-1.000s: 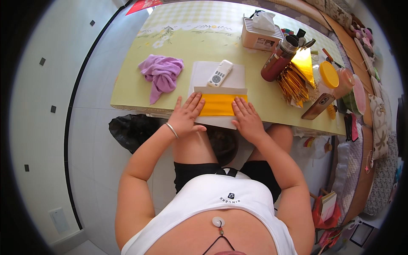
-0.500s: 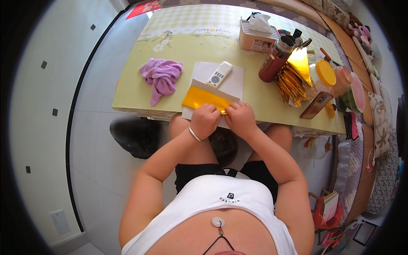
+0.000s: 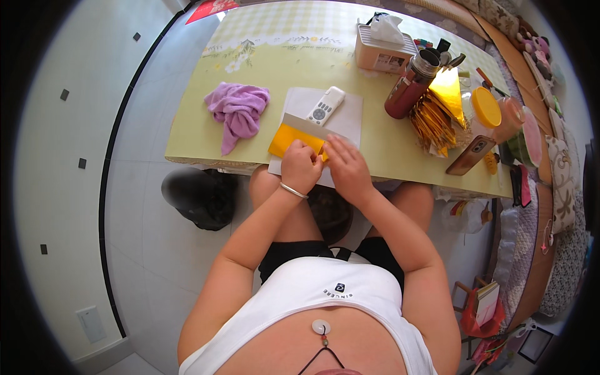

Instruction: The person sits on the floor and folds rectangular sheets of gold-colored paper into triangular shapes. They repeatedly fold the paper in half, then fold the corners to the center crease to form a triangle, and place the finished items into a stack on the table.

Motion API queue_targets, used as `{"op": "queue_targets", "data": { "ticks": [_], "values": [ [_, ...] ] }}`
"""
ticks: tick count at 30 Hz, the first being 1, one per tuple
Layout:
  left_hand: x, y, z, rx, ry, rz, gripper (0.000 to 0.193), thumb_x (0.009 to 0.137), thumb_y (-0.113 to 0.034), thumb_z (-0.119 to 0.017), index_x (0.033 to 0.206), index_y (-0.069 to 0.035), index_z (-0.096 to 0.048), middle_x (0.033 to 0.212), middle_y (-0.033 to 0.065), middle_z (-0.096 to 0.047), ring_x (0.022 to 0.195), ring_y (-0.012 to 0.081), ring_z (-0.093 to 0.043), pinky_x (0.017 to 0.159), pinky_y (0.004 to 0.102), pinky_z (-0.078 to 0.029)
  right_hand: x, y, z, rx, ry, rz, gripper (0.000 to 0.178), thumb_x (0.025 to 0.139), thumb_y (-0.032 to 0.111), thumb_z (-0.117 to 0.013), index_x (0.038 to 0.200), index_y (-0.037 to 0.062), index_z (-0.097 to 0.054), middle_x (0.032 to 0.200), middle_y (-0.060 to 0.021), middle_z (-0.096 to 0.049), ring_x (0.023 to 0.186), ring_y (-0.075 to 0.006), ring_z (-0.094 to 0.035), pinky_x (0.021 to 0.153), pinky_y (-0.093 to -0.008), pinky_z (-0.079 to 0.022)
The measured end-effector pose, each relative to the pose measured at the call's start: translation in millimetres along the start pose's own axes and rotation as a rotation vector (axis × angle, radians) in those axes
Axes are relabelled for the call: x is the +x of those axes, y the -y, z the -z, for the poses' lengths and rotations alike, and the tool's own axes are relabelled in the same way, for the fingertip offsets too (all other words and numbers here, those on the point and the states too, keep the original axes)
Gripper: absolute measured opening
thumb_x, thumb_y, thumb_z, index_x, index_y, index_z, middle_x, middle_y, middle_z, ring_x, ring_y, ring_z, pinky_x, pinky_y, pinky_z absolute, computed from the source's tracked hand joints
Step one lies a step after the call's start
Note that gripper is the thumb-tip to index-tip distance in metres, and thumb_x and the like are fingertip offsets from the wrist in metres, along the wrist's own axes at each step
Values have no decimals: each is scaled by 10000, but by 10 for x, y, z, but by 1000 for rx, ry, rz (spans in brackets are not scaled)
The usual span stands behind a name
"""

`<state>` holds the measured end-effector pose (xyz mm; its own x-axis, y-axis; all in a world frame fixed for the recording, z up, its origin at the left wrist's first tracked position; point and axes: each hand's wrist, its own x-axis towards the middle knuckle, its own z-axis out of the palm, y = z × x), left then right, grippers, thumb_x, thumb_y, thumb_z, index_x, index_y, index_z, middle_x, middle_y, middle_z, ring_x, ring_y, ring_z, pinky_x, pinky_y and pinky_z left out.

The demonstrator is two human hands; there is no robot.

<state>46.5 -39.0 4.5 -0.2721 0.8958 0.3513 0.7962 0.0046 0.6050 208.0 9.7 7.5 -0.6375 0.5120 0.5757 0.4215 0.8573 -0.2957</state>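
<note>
A sheet of gold foil paper (image 3: 285, 137) with a grey-white backing edge lies partly folded at the table's near edge. My left hand (image 3: 301, 167) is closed, pinching the sheet's near edge between thumb and fingers. Across its right end, the fingers of my right hand (image 3: 347, 164) are stretched out and lie flat, hiding that part of the foil. Under the foil is a white paper sheet (image 3: 351, 115). Just beyond, a white remote control (image 3: 325, 106) rests on that white sheet.
A crumpled purple cloth (image 3: 237, 112) lies to the left. Rightward stand a dark red thermos (image 3: 406, 90), a bundle of folded gold paper (image 3: 431, 122), a phone (image 3: 470, 155) and a yellow-lidded jar (image 3: 486, 107). A tissue box (image 3: 381, 53) sits behind on the table (image 3: 206, 137).
My right hand has gone from gripping the foil's near edge to fingers stretched over its right end. My left hand has shifted slightly and still pinches the sheet.
</note>
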Motion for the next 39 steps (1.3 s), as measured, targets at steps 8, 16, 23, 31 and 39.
{"op": "queue_targets", "data": {
  "ticks": [8, 16, 23, 31, 39],
  "values": [
    [8, 32, -33, 18, -20, -33, 163, 780, -117, -712, 680, -3, -655, 780, 155, -593, 758, 327, -596, 710, 433, -494, -130, 55, -84, 49, 296, -68, 815, 846, 349, -722, 1492, -14, -382, 1552, -198, -388, 1479, -326, -313, 1225, -452, -208],
    [-40, -2, 288, 109, 115, -42, 191, 754, -147, -750, 676, -31, -620, 792, 141, -593, 792, 337, -603, 728, 437, -493, -107, 70, -21, -44, 448, -18, 911, 775, 428, -786, 1514, 76, -386, 1596, -232, -284, 1502, -369, -238, 1225, -473, -183],
    [167, 335, 881, 179, 198, -583, 340, 674, -79, -724, 1006, -50, -659, 1011, 111, -633, 935, 326, -613, 869, 425, -479, -39, -21, 164, 63, 524, 132, 757, 769, 385, -807, 1458, 301, -505, 1601, -263, -245, 1493, -416, -234, 1208, -531, -190],
    [74, 384, 713, 285, 226, -744, 295, 725, -79, -653, 1017, -38, -674, 1060, 110, -656, 954, 293, -632, 859, 423, -498, 111, -520, 390, 339, 516, 97, 330, 794, 271, -792, 1122, 236, -773, 1497, -183, -481, 1457, -387, -339, 1207, -520, -225],
    [-28, 366, 559, 97, 187, -567, 203, 745, -53, -704, 945, -29, -678, 953, 127, -678, 930, 291, -634, 824, 413, -512, 61, 9, 88, 252, 178, -94, 272, 751, 177, -807, 947, 52, -666, 1218, -158, -647, 1244, -407, -536, 1051, -463, -442]
  ]
}}
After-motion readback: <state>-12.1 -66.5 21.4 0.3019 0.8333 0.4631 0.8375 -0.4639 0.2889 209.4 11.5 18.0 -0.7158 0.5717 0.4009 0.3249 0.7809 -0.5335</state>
